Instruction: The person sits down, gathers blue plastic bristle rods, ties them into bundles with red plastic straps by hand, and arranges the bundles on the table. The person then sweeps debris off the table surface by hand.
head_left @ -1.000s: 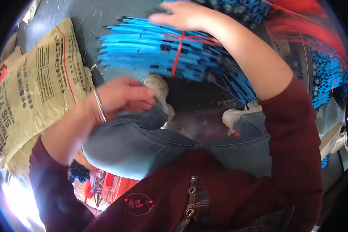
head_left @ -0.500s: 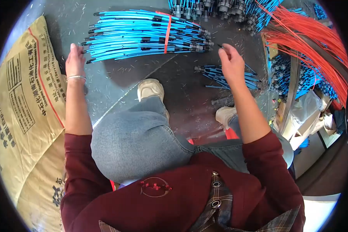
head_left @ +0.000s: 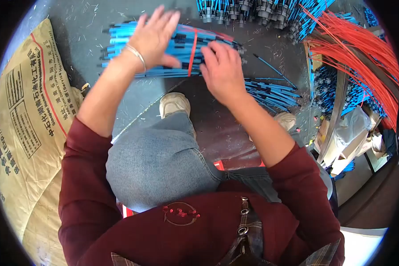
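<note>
A bundle of blue tubes point(head_left: 119, 40) with black tips lies on the dark floor, crossed by a red tie point(head_left: 193, 52). Over its left half is my left hand point(head_left: 154, 41), palm down, fingers spread, a silver bangle on the wrist. On the bundle's right part, just right of the red tie, rests my right hand point(head_left: 221, 68), its fingers bent but apart. To the right of that hand lies a smaller loose group of blue tubes point(head_left: 272, 93), with one single tube slanting above it.
More blue tubes with dark connectors point(head_left: 261, 11) lie at the top. Red strands point(head_left: 354, 48) spread over a metal bar at the right, near clear plastic point(head_left: 354, 124). A large printed sack point(head_left: 35, 93) stands at the left. My shoe point(head_left: 175, 105) is below the bundle.
Both hands have moved inward from the two ends of the bundle and now lie over it. Half a second ago they were apart at its left and right ends.
</note>
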A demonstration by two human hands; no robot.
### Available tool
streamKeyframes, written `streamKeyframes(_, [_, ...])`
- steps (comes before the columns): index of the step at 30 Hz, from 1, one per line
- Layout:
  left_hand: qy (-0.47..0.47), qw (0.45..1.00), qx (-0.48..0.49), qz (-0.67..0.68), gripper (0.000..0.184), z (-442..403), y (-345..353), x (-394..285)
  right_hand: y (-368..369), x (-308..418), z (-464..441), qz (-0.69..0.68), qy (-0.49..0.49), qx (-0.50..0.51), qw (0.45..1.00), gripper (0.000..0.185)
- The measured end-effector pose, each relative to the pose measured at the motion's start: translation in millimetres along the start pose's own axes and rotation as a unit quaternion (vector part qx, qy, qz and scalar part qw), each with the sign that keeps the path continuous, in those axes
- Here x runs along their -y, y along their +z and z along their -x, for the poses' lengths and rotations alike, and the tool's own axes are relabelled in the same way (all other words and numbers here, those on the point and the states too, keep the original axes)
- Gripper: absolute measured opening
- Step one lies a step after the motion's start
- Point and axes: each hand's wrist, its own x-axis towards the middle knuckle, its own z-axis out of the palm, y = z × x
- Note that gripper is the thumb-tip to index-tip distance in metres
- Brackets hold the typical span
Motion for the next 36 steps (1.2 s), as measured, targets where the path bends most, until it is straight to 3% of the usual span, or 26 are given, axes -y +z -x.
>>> streamKeyframes(1, [-0.027, 0.999, 0.038, -0.019, 0.106, 12.0, 9.2, -10.4, -2.7, 5.1, 7.8, -0.003, -0.007, 0.015, 1.0, 0.038])
streamKeyframes(5, [-0.053, 0.998, -0.038, -0.001, 0.098, 57.0, 20.6, -38.8, -11.7, 5.5, 34.2, -0.069, -0.034, 0.04, 0.996, 0.031])
streamKeyframes(9, [-0.077, 0.993, -0.088, -0.003, 0.089, 77.0, 37.8, -58.5, -15.6, -20.3, 22.6, -0.062, 0.009, -0.047, 0.997, 0.015])
streamKeyframes(14, [-0.079, 0.993, -0.087, -0.007, 0.084, 81.0, 40.1, -61.5, -4.6, -27.1, 12.3, -0.129, 0.026, 0.076, 0.988, 0.015])
streamKeyframes(18, [-0.106, 0.992, -0.067, -0.009, 0.078, 80.8, 22.6, -73.5, -2.5, -31.5, -0.6, -0.126, -0.047, 0.138, 0.981, 0.01])
streamKeyframes(21, [-0.076, 0.99, -0.117, -0.011, 0.074, 74.5, 15.5, -64.5, -1.4, -29.3, 1.6, -0.089, -0.1, 0.174, 0.976, 0.007])
streamKeyframes(23, [-0.008, 0.99, -0.118, 0.072, 0.075, 61.7, 17.0, -59.7, -0.4, -22.6, 8.4, -0.087, -0.109, 0.189, 0.972, 0.006])
streamKeyframes(25, [0.063, 0.985, -0.071, 0.147, 0.076, 54.6, 27.0, -58.9, -2.5, -14.5, 17.1, -0.082, -0.085, 0.196, 0.973, 0.006])
streamKeyframes(26, [0.066, 0.991, -0.028, 0.117, 0.079, 56.3, 33.6, -59.8, -6.7, -10.6, 20.0, -0.082, -0.066, 0.196, 0.975, 0.007])
streamKeyframes(31, [0.093, 0.993, -0.035, 0.068, 0.08, 56.0, 42.9, -55.4, -46.3, -12.8, 25.5, -0.053, -0.005, 0.212, 0.976, 0.006])
streamKeyframes(35, [0.101, 0.991, -0.039, 0.073, 0.077, 54.2, 41.4, -52.3, -103.8, -1.7, 2.5, -0.124, 0.103, 0.24, 0.957, 0.011])
streamKeyframes(36, [0.101, 0.992, -0.037, 0.072, 0.076, 53.6, 41.4, -52.5, -108.8, 2.9, -0.1, -0.126, 0.087, 0.228, 0.961, 0.013])
